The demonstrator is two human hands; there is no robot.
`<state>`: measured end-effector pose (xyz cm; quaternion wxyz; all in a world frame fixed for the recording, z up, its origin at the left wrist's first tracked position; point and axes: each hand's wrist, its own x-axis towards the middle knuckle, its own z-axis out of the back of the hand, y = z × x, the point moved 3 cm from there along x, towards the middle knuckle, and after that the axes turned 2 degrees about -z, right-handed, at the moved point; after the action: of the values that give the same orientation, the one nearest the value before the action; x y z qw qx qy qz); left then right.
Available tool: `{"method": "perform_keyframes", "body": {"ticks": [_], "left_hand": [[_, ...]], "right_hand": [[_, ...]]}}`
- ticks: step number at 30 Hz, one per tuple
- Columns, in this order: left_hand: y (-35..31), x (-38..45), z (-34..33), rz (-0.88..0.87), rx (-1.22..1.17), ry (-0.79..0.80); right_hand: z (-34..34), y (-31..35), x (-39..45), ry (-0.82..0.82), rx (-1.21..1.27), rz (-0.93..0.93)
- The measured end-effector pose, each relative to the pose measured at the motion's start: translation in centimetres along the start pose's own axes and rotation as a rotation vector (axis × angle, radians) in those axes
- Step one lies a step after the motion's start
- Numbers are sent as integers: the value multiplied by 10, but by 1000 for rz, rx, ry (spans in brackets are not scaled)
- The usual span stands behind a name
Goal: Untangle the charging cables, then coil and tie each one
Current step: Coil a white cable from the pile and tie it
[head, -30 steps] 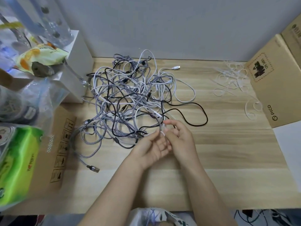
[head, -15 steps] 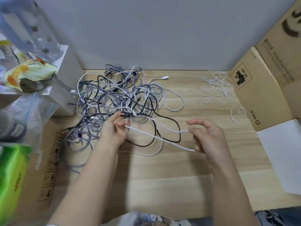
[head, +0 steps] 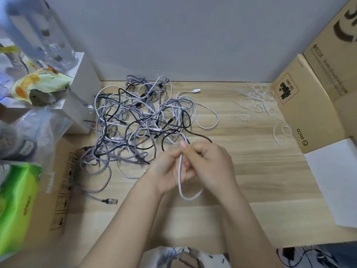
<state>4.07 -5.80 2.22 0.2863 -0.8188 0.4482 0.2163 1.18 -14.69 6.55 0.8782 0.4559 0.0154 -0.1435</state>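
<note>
A tangled heap of white, grey braided and black charging cables (head: 143,120) lies on the wooden table (head: 260,180), left of centre. My left hand (head: 170,171) and my right hand (head: 210,165) meet just in front of the heap. Both pinch one white cable (head: 180,182), which hangs below them in a loop and runs back into the tangle. A pile of white twist ties (head: 257,101) lies at the back right. A grey braided plug end (head: 111,201) lies free near the front left.
Brown cardboard boxes (head: 309,105) stand along the right side, with a white sheet (head: 336,180) in front of them. On the left are a white box (head: 81,93), plastic bags (head: 29,130), a green tissue pack (head: 15,207) and flat cardboard (head: 59,190). A grey wall closes the back.
My hands, spread apart half a second ago with the white cable stretched between them, have come together again, and the cable now hangs in a loop below them.
</note>
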Motion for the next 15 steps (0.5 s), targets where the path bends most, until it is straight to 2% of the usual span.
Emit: {"method": "perform_keyframes", "body": {"ticks": [4, 6, 8, 11, 13, 15], "left_hand": [[-19, 0, -1, -144, -199, -32], [-23, 0, -1, -241, -203, -85], [-22, -2, -5, -368, -20, -91], [-10, -4, -14, -475, 446, 1], [-3, -5, -19, -455, 563, 50], [-2, -7, -21, -437, 565, 65]], "right_hand": [[13, -13, -3, 90, -41, -146], [18, -22, -5, 100, -76, -173], [19, -25, -5, 106, -97, -165], [11, -20, -5, 173, -32, -68], [5, -13, -7, 178, -63, 39], [3, -11, -7, 115, 17, 52]]}}
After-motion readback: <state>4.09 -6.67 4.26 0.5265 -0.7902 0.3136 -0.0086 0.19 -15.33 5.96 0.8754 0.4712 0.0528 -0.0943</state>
